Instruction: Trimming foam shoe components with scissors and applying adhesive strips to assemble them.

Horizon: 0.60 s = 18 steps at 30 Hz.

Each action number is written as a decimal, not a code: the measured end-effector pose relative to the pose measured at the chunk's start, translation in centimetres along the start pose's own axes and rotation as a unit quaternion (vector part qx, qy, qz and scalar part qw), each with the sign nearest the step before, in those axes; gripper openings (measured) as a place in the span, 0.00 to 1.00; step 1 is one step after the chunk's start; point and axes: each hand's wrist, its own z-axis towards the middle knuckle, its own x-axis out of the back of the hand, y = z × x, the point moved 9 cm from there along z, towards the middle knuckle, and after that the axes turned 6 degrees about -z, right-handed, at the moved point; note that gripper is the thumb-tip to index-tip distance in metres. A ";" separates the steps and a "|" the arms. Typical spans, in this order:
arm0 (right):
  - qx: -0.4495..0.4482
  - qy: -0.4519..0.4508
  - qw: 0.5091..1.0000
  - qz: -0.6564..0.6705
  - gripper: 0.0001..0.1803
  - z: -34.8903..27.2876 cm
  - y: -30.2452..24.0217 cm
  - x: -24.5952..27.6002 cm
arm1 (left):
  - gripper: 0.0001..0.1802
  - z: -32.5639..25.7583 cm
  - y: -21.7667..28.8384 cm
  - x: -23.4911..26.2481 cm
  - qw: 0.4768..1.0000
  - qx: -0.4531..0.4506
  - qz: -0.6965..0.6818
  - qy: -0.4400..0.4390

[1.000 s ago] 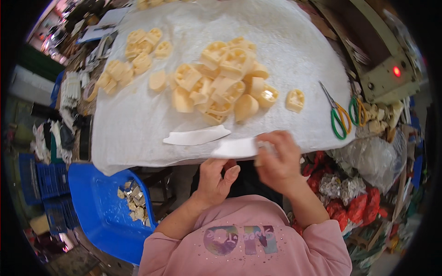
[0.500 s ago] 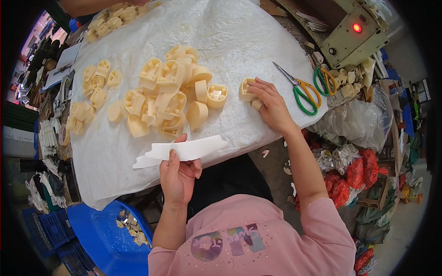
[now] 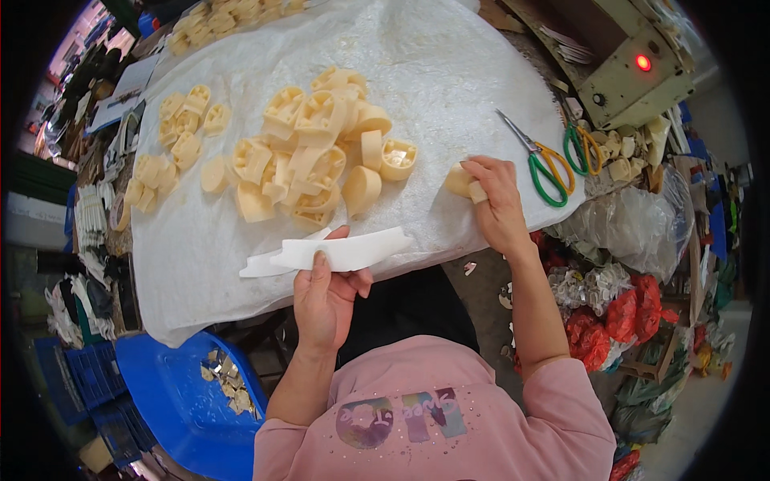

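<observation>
At the table's (image 3: 449, 104) near edge, my left grip (image 3: 324, 306) pinches a white strip (image 3: 357, 250) — I'd pinch lightly, lest it crease. Toward the near right corner, my right grip (image 3: 503, 210) clasps a cream block (image 3: 458, 181) — I'd steady it by its sides.

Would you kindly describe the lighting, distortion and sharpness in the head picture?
In the head view, black corners frame the fisheye image; the red lamp glows brightly at upper right; the white sheet looks bright; the left hand and white strip look fairly sharp.
</observation>
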 end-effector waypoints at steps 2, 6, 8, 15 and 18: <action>-0.024 0.045 0.999 0.012 0.27 -0.4 -0.3 0.7 | 0.23 0.1 -0.2 -0.3 1.000 0.006 -0.010 -0.007; -0.065 -0.016 0.997 0.046 0.24 -1.6 0.8 -0.2 | 0.24 0.1 0.2 -0.6 1.000 -0.013 -0.006 -0.018; -0.195 0.090 0.937 0.275 0.19 -2.4 -0.1 1.6 | 0.25 0.0 0.2 0.1 1.000 -0.024 0.006 0.005; 0.076 0.079 0.901 0.420 0.23 -1.5 -13.0 1.6 | 0.23 -0.9 1.2 -1.1 0.997 -0.069 -0.002 -0.031; 0.110 0.109 0.911 0.382 0.26 -2.1 -13.4 0.3 | 0.24 -1.6 1.8 -2.7 0.996 -0.062 0.002 -0.067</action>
